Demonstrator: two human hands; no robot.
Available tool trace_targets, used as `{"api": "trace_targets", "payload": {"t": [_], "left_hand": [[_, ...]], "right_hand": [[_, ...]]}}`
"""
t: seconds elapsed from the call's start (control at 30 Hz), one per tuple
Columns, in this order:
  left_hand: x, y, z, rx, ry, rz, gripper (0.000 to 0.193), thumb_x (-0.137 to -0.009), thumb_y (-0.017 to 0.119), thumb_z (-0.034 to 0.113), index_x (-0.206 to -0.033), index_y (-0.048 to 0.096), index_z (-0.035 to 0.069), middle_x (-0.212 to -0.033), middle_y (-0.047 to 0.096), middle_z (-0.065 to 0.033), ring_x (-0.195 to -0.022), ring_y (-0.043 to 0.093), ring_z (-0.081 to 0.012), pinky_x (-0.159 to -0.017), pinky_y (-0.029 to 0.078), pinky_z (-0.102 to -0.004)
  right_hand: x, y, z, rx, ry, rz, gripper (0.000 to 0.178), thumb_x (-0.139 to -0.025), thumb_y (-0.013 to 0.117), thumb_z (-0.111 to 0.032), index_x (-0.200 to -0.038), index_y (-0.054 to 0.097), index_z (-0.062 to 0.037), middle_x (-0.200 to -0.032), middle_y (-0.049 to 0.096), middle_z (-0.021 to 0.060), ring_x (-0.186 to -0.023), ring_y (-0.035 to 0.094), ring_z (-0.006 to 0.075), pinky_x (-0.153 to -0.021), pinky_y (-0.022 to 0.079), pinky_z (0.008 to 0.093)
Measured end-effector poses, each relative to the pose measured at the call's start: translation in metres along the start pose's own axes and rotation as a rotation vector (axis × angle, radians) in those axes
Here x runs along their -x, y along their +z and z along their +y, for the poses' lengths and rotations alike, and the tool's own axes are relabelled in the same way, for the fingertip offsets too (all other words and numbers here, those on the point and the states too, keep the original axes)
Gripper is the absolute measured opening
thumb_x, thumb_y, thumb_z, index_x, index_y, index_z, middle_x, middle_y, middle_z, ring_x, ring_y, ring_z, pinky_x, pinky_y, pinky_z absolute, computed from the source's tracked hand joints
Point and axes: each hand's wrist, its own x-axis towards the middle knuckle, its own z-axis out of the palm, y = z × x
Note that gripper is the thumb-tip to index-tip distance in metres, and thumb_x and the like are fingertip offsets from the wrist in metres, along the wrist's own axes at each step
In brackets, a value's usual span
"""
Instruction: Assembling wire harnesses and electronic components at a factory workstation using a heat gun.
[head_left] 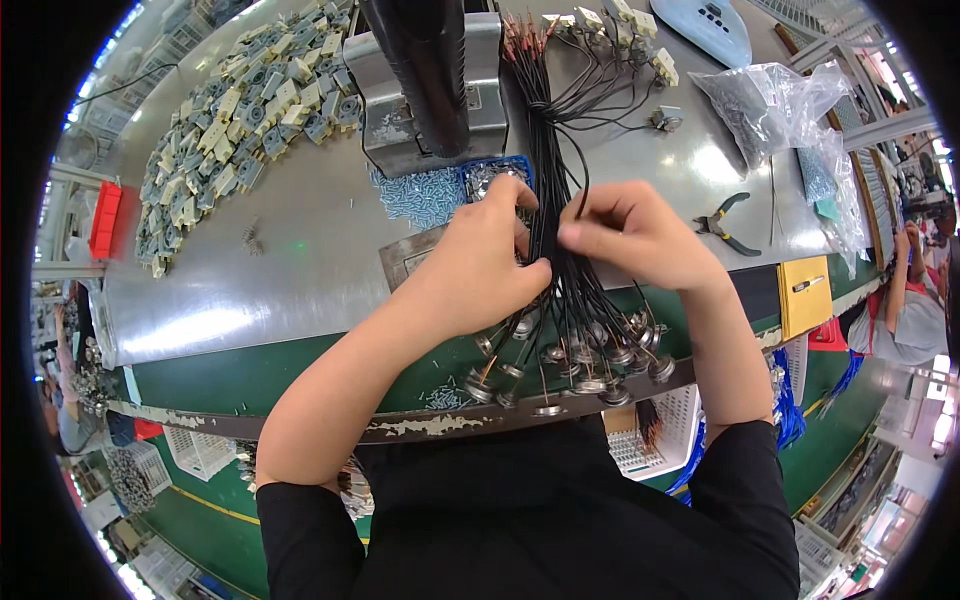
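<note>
Surface: metal-topped workbench (300, 250) with green front edge, factory hall behind.
Bundle: black wire bundle (556, 200) at frame centre, red-tipped ends toward top, round metal discs (590, 365) hanging at lower centre.
Left hand (480, 265): clenched around bundle mid-length.
Right hand (630, 235): fingertips pinching same bundle just beside left.
Handling note: best kept taut between both grips, discs off bench edge, strands parallel.
Packages: clear plastic bags (775, 110) of dark small parts, upper right.
Tray: blue tray (495, 172) of screws, upper centre.
Card: yellow rectangular pad (805, 295), right edge.
Bin: red bin (104, 220), far left.
Parts: grey-and-cream housings (230, 120), upper left.
Tool: black pliers (725, 222), right of centre.
</note>
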Motion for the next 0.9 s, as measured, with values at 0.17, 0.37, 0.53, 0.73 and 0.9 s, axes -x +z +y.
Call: {"api": "trace_targets", "payload": {"t": [0.17,0.37,0.53,0.73,0.9], "left_hand": [[-0.002,0.000,0.000,-0.093,0.061,-0.020,0.063,-0.079,0.075,0.006,-0.134,0.046,-0.005,-0.091,0.075,-0.0182,-0.077,0.070,-0.0246,-0.075,0.055,-0.0370],[0.002,-0.003,0.005,0.114,-0.041,-0.008,0.072,-0.079,0.072,0.001,-0.143,0.041,-0.003,-0.081,0.068,-0.0075,-0.070,0.062,-0.0108,-0.065,0.048,-0.0298],[0.008,-0.013,0.013,0.088,-0.007,0.037,0.071,-0.078,0.072,0.000,-0.142,0.041,-0.002,-0.078,0.065,-0.0042,-0.062,0.056,-0.0065,-0.058,0.044,-0.0266],[0.010,-0.028,0.027,-0.035,-0.022,0.016,0.064,-0.078,0.074,0.001,-0.136,0.047,-0.001,-0.080,0.069,-0.0092,-0.058,0.057,-0.0088,-0.056,0.045,-0.0267],[0.009,-0.028,0.022,-0.088,0.042,-0.014,0.057,-0.077,0.080,0.008,-0.126,0.055,-0.003,-0.087,0.074,-0.0193,-0.090,0.073,-0.0400,-0.083,0.056,-0.0453]], "right_hand": [[0.002,0.009,0.000,0.333,-0.109,-0.104,0.019,-0.095,0.076,-0.008,-0.087,0.064,0.0038,-0.078,0.063,0.0076,-0.070,0.052,0.0145,-0.064,0.043,0.0324],[0.006,0.012,-0.006,0.420,-0.264,0.013,0.017,-0.096,0.073,-0.009,-0.090,0.062,0.0030,-0.076,0.056,0.0114,-0.072,0.052,0.0247,-0.069,0.046,0.0360],[0.013,0.007,-0.002,0.413,-0.286,0.074,0.016,-0.099,0.069,-0.010,-0.093,0.060,0.0023,-0.079,0.056,0.0104,-0.074,0.052,0.0234,-0.070,0.046,0.0358],[0.022,0.009,-0.002,0.199,-0.136,0.170,0.018,-0.103,0.066,-0.011,-0.092,0.057,-0.0005,-0.080,0.056,0.0030,-0.073,0.052,0.0134,-0.069,0.044,0.0292],[0.020,0.010,0.008,-0.207,-0.001,0.153,0.019,-0.106,0.065,-0.014,-0.092,0.057,-0.0035,-0.083,0.058,0.0004,-0.071,0.051,0.0083,-0.066,0.042,0.0241]]}}
